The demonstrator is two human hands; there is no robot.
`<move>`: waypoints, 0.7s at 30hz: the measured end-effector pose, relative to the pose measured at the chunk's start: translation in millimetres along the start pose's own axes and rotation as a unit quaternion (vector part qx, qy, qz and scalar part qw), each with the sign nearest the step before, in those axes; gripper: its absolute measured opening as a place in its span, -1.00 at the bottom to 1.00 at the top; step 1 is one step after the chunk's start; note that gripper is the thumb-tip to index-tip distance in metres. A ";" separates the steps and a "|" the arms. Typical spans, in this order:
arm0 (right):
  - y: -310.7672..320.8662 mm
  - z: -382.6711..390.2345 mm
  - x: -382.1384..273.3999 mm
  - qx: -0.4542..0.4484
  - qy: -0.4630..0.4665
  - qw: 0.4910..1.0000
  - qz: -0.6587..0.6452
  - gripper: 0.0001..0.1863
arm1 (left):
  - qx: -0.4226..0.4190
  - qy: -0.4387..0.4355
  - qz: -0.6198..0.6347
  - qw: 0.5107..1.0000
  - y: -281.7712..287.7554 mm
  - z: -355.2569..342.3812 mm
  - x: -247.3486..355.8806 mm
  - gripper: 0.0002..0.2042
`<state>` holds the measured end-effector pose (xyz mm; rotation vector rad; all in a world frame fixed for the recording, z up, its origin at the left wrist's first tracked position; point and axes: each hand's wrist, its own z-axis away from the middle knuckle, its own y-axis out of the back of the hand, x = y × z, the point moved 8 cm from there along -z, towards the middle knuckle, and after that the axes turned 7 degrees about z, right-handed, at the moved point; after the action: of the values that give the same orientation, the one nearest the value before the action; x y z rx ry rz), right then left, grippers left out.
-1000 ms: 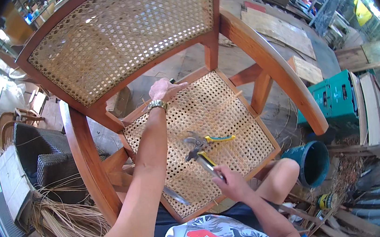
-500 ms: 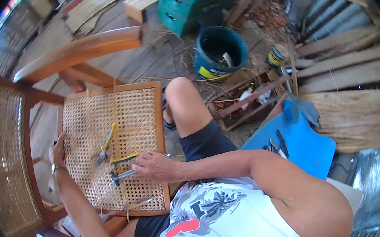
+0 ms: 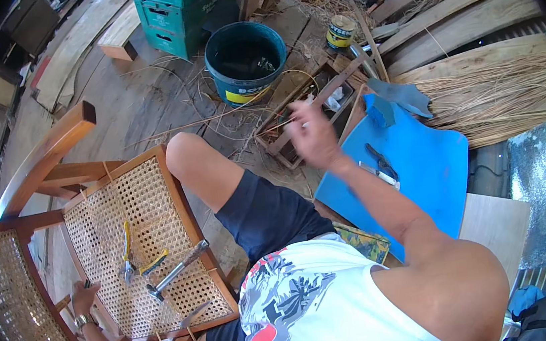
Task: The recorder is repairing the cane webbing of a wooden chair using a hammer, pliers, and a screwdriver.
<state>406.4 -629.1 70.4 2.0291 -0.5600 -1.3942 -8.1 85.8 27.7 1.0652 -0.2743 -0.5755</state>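
A wooden armchair with a woven cane seat point(image 3: 153, 184) lies tilted against my legs. On the cane rest a hammer point(image 3: 178, 271), yellow-handled cutting pliers point(image 3: 128, 254) and a small blade point(image 3: 196, 314). My left hand point(image 3: 84, 298) is at the seat's edge beside the cane backrest point(image 3: 22, 307), its fingers closed around a small dark thing too hidden to name. Away from the chair, my right hand point(image 3: 315, 135) hovers over a wooden box of odds and ends point(image 3: 284, 152). Its fingers are blurred but spread apart, with nothing visible in them.
A dark green bucket point(image 3: 236, 80) stands past my knee, near stacked green crates point(image 3: 165, 24). To the right, a blue sheet point(image 3: 415, 174) carries dark-handled tools point(image 3: 382, 161). Cane strands point(image 3: 500, 97) lie over boards beyond it. A yellow can point(image 3: 339, 33) stands behind the box.
My right hand has let go of the hammer and moved right and away, over the box. The hammer stays on the seat. The view has swung to the right.
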 end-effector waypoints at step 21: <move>74.5 -113.3 274.4 -0.045 -0.122 0.986 0.101 -0.28 | -0.001 0.004 0.399 0.917 9.2 248.5 42.4 -0.79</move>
<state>609.9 -832.2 -34.6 1.6897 -0.7695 -1.5247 -89.3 -119.5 149.8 0.8558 -0.6585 0.1671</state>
